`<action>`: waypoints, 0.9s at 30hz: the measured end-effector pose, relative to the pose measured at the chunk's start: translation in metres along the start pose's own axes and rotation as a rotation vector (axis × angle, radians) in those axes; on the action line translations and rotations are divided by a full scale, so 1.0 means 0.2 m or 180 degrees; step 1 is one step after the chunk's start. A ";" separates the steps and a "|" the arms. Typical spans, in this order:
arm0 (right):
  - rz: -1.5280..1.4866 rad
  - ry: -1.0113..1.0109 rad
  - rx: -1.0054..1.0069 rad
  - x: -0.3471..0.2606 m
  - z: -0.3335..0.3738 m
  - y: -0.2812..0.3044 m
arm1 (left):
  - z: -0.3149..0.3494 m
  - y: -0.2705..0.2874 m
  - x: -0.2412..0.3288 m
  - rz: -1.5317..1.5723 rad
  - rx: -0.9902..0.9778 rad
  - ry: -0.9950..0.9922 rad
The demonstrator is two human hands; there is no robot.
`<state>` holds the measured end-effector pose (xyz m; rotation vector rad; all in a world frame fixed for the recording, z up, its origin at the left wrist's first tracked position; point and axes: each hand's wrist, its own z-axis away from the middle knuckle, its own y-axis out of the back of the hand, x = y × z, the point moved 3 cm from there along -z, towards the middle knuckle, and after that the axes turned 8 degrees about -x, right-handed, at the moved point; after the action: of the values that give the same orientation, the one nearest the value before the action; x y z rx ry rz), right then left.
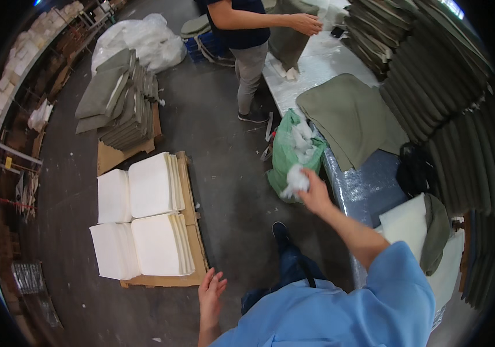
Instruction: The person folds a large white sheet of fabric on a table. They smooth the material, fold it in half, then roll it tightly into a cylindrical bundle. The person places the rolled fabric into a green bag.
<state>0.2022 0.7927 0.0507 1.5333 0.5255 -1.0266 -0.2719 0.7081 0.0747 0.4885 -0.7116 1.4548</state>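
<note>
My right hand (316, 194) is closed on a tuft of white fluffy stuffing (297, 179), held over the near side of a green plastic bag (284, 151). More white stuffing (302, 139) fills the bag's mouth. The bag hangs against the edge of a table wrapped in shiny film (358, 188). On that table, beyond my hand, lies a flat grey-green fabric cover (343, 113). My left hand (211, 289) is low over the floor, fingers loosely spread and holding nothing. It is nearest to stacks of white foam pads (163, 246) on a cardboard-covered pallet (196, 254).
A co-worker (247, 46) stands at the table's far end, one arm over it. Grey-green cushions (444, 75) are piled high on the right. Another cushion stack (111, 95) and a large clear plastic bundle (140, 40) stand far left. Shelving (10, 127) lines the left side.
</note>
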 end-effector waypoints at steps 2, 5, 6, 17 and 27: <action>0.0294 -0.0289 -0.0113 0.09 -0.42 0.04 | 0.01 0.03 0.00 0.0023 0.0365 0.0003; 0.1273 0.0064 0.0235 0.32 -0.91 0.07 | 0.08 0.07 -0.13 -0.0106 0.1067 0.0806; 0.1452 -0.0210 0.0116 0.40 -1.02 0.03 | 0.13 0.06 -0.19 -0.0033 0.1261 0.1123; 0.3443 -0.0728 -0.3089 1.19 -1.37 -0.45 | 0.22 -0.36 -0.42 0.0434 0.1341 0.2492; 0.1423 -0.1664 -0.2836 0.80 -1.30 -0.16 | -0.11 -0.25 -0.21 -0.0601 0.0738 0.2099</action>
<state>0.3413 1.0135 -0.1121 0.5153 0.1935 -0.6523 -0.2181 0.6897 0.0353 0.2155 0.0270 1.4086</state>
